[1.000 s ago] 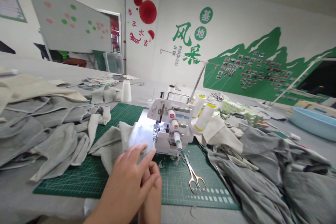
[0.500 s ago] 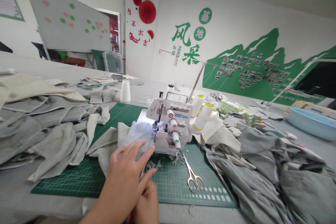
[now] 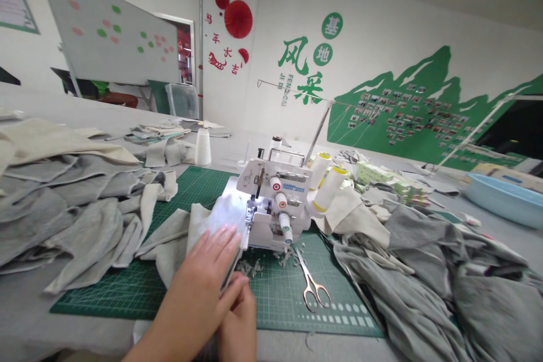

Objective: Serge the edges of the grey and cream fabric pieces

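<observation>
A small white overlock sewing machine stands on a green cutting mat, its lamp lit over the needle. A piece of grey fabric lies under the presser foot. My left hand rests flat on that fabric just in front of the machine, fingers stretched out and together. My right hand is tucked under and behind the left, fingers pinched on the near edge of the same fabric. Two thread cones stand on the machine's right side.
Silver scissors lie on the mat right of my hands, among fabric trimmings. Heaps of grey fabric fill the left; another grey fabric heap fills the right. A white thread cone and a blue basin stand farther back.
My left hand has slid a little forward and left over the fabric. The fabric has fed further into the machine. My right hand has dropped lower, pinching the near edge.
</observation>
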